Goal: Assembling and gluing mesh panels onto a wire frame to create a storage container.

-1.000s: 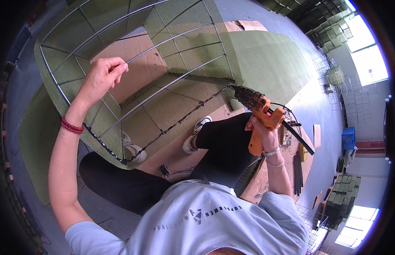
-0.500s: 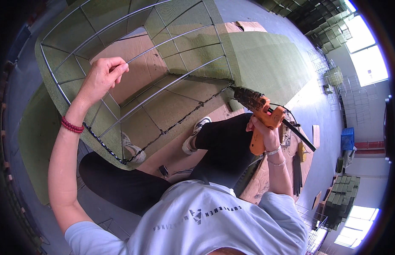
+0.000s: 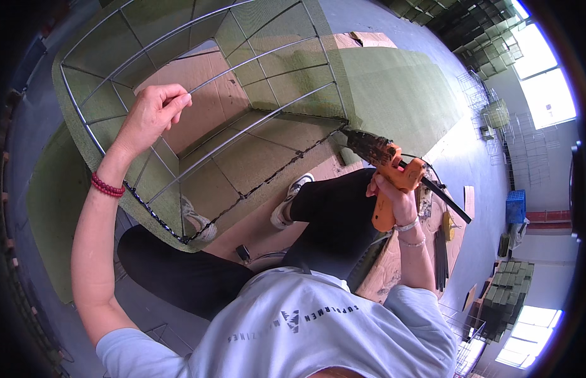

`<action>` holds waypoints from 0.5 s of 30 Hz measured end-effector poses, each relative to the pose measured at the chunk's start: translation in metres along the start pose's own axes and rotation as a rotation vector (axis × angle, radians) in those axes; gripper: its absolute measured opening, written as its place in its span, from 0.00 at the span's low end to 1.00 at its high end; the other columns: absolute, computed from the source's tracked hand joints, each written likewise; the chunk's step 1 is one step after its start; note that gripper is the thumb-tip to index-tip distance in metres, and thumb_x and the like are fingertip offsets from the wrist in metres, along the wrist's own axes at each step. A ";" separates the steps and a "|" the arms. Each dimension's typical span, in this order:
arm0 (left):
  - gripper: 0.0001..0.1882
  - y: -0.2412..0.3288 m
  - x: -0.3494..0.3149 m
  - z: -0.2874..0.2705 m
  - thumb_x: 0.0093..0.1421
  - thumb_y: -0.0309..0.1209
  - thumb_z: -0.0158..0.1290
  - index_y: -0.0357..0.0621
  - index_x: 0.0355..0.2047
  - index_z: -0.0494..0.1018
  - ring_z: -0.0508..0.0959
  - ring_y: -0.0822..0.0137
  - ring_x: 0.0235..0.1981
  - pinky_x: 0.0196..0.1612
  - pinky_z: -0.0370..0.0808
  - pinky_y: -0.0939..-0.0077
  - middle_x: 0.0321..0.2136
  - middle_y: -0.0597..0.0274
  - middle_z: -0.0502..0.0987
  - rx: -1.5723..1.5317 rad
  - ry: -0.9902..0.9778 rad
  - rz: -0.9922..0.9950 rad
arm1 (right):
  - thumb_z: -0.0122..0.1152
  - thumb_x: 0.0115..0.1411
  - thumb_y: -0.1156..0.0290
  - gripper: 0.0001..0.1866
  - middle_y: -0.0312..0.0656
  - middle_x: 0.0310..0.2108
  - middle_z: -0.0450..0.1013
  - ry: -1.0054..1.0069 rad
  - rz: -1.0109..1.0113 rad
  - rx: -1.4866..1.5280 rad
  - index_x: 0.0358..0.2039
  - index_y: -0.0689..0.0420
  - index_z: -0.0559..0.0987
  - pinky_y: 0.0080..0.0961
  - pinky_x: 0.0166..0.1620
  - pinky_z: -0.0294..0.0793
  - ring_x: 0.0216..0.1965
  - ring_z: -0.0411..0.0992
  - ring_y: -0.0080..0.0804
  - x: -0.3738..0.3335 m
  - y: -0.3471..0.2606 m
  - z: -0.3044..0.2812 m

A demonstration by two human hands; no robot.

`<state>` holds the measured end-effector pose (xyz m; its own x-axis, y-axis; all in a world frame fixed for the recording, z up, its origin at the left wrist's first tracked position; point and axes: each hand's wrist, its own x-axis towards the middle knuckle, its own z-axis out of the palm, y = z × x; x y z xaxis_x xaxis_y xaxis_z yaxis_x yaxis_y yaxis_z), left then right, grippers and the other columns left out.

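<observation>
A wire frame [image 3: 242,132] lined with green mesh sheet [image 3: 274,142] stands tilted in front of me. My left hand [image 3: 153,116] is closed, thumb and fingers pinched at one of its upper wires. My right hand [image 3: 397,200] wraps round the handle of an orange glue gun [image 3: 403,175]. Its dark, glue-smeared nozzle meets the frame's right corner, where the near edge ends. A black glue stick [image 3: 449,203] pokes out of the gun's back. Lumpy black glue [image 3: 299,153] runs along the near lower edge and the left edge of the mesh.
Cardboard [image 3: 394,271] lies under and beside my legs, with dark sticks [image 3: 440,261] and a yellow item [image 3: 448,225] on it. More green sheet [image 3: 400,94] spreads beyond the frame. At right are a blue crate [image 3: 515,205], wire frames [image 3: 532,145] and stacked green boxes [image 3: 507,290].
The glue gun has shifted very slightly to the right with my right hand. My left hand and the wire frame look unmoved.
</observation>
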<state>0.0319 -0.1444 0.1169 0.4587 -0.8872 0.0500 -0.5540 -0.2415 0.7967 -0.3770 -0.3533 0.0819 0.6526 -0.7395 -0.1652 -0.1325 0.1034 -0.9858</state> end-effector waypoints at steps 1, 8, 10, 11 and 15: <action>0.14 0.000 0.000 0.000 0.64 0.36 0.49 0.40 0.25 0.74 0.64 0.83 0.14 0.18 0.61 0.85 0.13 0.73 0.67 -0.001 0.000 -0.001 | 0.57 0.59 0.74 0.08 0.38 0.25 0.71 0.013 0.008 0.001 0.36 0.64 0.73 0.23 0.33 0.73 0.27 0.72 0.26 0.003 0.003 -0.004; 0.14 0.000 -0.001 0.001 0.65 0.35 0.48 0.40 0.25 0.74 0.64 0.83 0.14 0.18 0.61 0.85 0.13 0.73 0.67 0.012 0.006 -0.005 | 0.58 0.59 0.73 0.09 0.39 0.25 0.71 0.039 -0.039 -0.068 0.37 0.63 0.73 0.23 0.33 0.73 0.27 0.72 0.27 0.011 -0.001 -0.005; 0.14 0.000 -0.002 0.002 0.64 0.35 0.49 0.40 0.25 0.74 0.64 0.83 0.14 0.18 0.61 0.85 0.13 0.73 0.67 0.005 0.006 -0.017 | 0.58 0.57 0.74 0.09 0.38 0.25 0.71 0.070 -0.010 -0.061 0.37 0.65 0.73 0.23 0.32 0.73 0.26 0.72 0.26 0.012 -0.002 -0.005; 0.14 0.001 -0.002 0.001 0.64 0.35 0.49 0.40 0.25 0.74 0.64 0.83 0.14 0.18 0.61 0.85 0.13 0.73 0.67 0.005 0.007 -0.017 | 0.58 0.57 0.74 0.09 0.38 0.25 0.71 0.056 -0.020 -0.061 0.37 0.65 0.73 0.23 0.32 0.73 0.26 0.72 0.26 0.013 -0.001 -0.007; 0.14 -0.001 -0.001 0.002 0.64 0.35 0.49 0.40 0.25 0.74 0.64 0.83 0.14 0.18 0.61 0.85 0.13 0.73 0.67 0.004 0.010 -0.001 | 0.56 0.61 0.73 0.09 0.38 0.24 0.71 0.036 -0.049 -0.085 0.39 0.64 0.74 0.23 0.33 0.73 0.27 0.72 0.27 0.016 0.001 -0.010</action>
<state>0.0308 -0.1443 0.1153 0.4657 -0.8832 0.0553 -0.5567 -0.2438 0.7942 -0.3735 -0.3716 0.0786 0.6328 -0.7658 -0.1146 -0.1647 0.0114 -0.9863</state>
